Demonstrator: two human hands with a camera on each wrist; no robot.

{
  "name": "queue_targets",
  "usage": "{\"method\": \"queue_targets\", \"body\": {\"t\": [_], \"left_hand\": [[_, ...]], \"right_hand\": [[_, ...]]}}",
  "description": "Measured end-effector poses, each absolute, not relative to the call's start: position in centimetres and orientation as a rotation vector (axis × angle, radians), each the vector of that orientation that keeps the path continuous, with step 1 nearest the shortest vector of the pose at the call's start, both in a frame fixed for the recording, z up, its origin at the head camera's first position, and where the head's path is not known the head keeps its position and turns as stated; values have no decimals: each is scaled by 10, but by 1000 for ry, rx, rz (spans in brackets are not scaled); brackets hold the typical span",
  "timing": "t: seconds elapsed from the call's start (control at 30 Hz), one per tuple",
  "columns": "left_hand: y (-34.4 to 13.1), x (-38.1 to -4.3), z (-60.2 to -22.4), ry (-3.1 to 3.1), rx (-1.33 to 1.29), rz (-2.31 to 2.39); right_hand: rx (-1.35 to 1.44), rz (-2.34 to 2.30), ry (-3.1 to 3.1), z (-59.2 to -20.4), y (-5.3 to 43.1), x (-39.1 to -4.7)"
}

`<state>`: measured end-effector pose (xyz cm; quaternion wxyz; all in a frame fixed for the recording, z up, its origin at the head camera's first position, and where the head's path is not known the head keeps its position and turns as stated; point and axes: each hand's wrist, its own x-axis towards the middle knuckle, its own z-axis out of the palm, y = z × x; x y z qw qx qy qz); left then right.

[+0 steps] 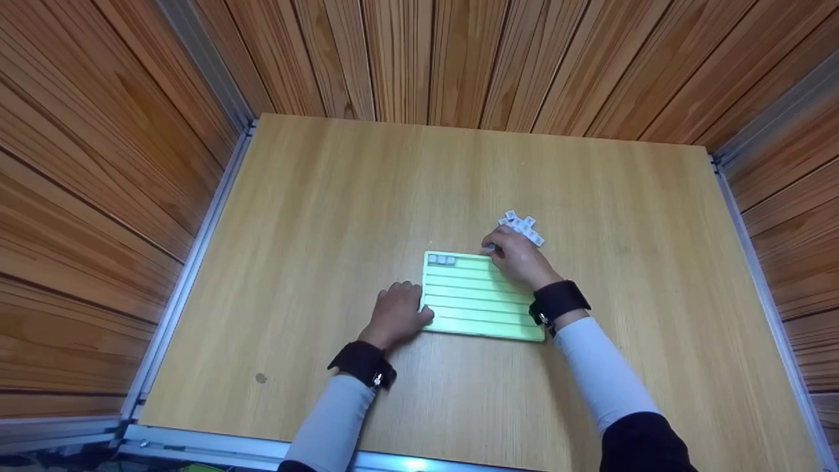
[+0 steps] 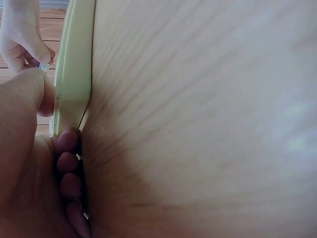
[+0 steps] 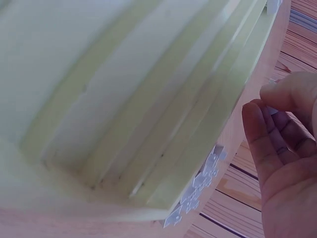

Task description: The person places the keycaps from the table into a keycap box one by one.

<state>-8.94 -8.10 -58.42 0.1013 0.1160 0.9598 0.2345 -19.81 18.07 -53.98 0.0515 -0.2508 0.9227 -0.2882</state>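
Observation:
A light green ridged tray (image 1: 478,303) lies flat on the table, crossed by several parallel grooves. My left hand (image 1: 397,313) grips its left edge, thumb over the rim and fingers along the side. Three small whitish tiles (image 1: 441,260) sit side by side in the top groove at the left corner. Just over the tray's far edge, my right hand (image 1: 521,259) pinches a small white tile (image 2: 44,66) between thumb and fingertips. The fingers mostly hide this tile. Beyond the right hand lies a cluster of loose white tiles (image 1: 524,226) with markings too small to read.
The wooden table (image 1: 314,216) is bordered by metal rails (image 1: 190,262) on its sides and front. Wood-plank walls (image 1: 400,59) rise at the back, left and right. A dark round spot (image 1: 261,378) marks the table at front left.

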Motion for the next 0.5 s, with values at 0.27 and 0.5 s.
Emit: {"method": "queue_targets", "body": {"t": [0.27,0.5], "left_hand": [[-81,-89,-583,2834,351,701],[-81,-90,-584,2820,330,692]], "right_hand": [[-728,-864,2756,-542,173,-196],[-808,-851,2776,-542,159,-192]]}}
